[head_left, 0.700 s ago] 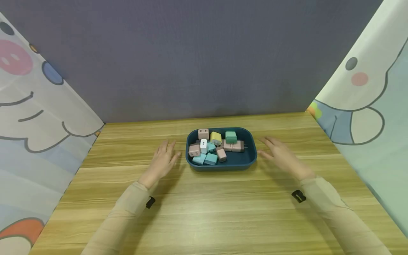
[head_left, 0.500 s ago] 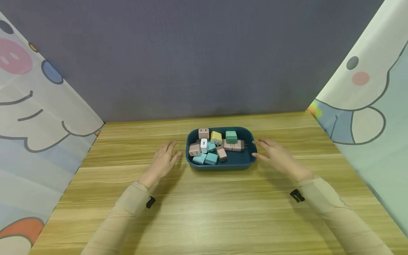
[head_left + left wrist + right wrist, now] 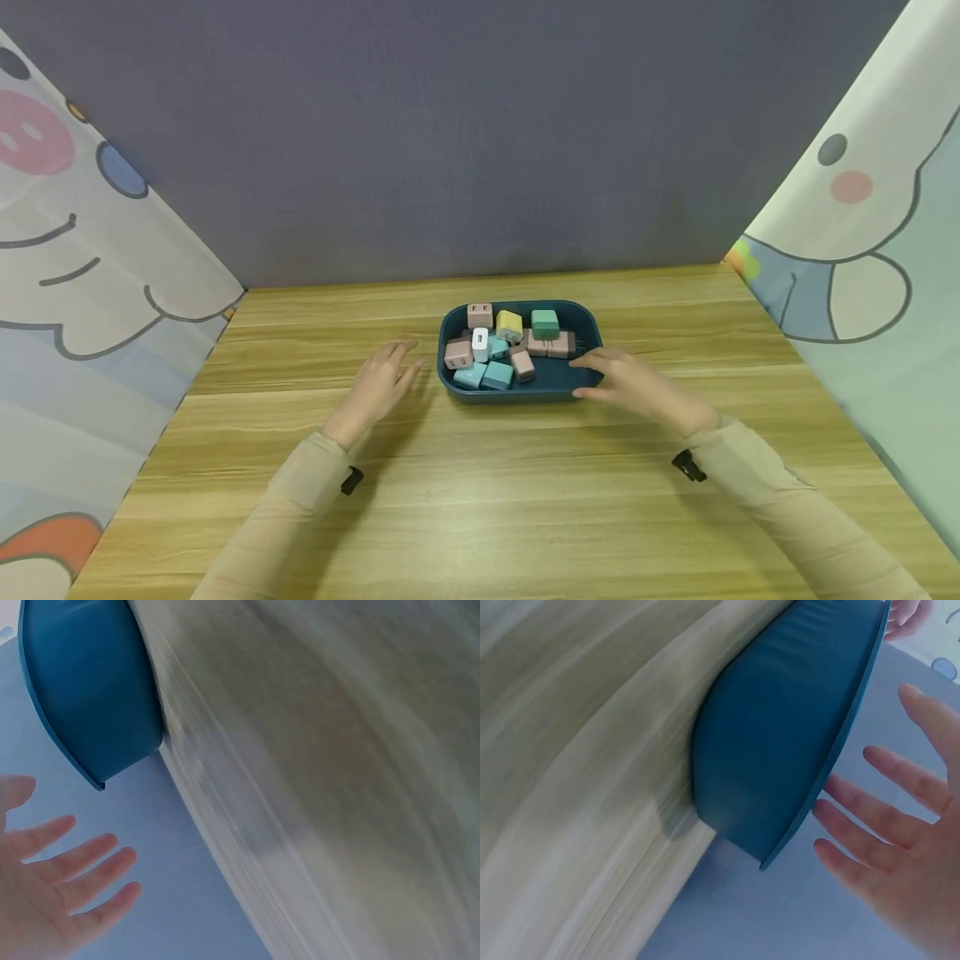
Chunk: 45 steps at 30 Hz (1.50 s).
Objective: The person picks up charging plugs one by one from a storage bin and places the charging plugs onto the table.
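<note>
A dark blue basin (image 3: pixel 551 379) stands on the table, holding several plug-in USB chargers. Among them are a white charger (image 3: pixel 480 343), a yellow charger (image 3: pixel 508 325), a green charger (image 3: pixel 545 323), light blue chargers (image 3: pixel 498 375) and pink chargers (image 3: pixel 458 354). My right hand (image 3: pixel 630 385) reaches over the basin's right rim, thumb and fingers spread and nothing held. In the right wrist view its fingers (image 3: pixel 877 814) are extended by the rim. Left of the basin, my left hand (image 3: pixel 378 385) hovers with spread fingers, apart from the basin wall (image 3: pixel 90 682) and holding nothing.
The wood-grain table (image 3: pixel 480 500) ends at a grey-purple backdrop (image 3: pixel 480 142). Cartoon-printed cloths hang at the left (image 3: pixel 97 242) and right (image 3: pixel 862 267) sides. Inside the basin, the chargers crowd the left and middle.
My right hand has moved left and a little toward me, from beside the basin to over its right rim. The left hand has barely shifted. The chargers have not moved.
</note>
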Tool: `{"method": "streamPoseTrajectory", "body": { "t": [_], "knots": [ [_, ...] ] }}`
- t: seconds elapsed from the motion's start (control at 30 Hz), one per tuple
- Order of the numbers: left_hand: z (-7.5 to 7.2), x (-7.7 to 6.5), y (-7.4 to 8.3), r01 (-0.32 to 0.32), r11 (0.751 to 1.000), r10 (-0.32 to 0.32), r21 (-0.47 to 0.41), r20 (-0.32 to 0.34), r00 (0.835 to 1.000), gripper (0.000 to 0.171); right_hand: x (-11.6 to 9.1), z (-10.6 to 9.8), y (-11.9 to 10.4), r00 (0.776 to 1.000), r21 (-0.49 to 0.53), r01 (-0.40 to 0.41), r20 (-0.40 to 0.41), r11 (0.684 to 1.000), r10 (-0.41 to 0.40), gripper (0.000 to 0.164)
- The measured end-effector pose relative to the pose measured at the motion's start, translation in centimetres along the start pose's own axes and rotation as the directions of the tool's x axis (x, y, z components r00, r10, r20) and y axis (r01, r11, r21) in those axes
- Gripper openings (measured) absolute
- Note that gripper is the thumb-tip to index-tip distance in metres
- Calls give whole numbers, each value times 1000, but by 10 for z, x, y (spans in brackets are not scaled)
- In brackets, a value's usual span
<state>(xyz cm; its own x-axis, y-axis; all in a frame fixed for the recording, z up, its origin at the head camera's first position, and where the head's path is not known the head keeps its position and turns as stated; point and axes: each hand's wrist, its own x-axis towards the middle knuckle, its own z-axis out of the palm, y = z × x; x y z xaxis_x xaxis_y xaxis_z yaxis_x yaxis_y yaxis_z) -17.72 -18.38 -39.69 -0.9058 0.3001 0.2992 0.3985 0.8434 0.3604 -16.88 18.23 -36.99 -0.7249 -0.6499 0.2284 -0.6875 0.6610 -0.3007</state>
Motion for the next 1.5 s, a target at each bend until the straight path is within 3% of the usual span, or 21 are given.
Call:
{"method": "streamPoseTrajectory", "body": {
  "t": [0.6, 1.1, 1.5],
  "knots": [
    [2, -4, -1, 35, 999, -35, 3, 36, 999, 39, 2, 13, -2, 994, -62, 53, 99, 997, -47, 25],
    [0, -5, -2, -8, 1000, 7, 29, 28, 1000, 34, 2, 19, -1, 990, -165, 131, 81, 978, -119, 11],
    [-10, 4, 3, -32, 996, 25, 89, 80, 996, 29, 1, 19, -5, 990, -204, 131, 78, 970, -117, 9]
  ]
}}
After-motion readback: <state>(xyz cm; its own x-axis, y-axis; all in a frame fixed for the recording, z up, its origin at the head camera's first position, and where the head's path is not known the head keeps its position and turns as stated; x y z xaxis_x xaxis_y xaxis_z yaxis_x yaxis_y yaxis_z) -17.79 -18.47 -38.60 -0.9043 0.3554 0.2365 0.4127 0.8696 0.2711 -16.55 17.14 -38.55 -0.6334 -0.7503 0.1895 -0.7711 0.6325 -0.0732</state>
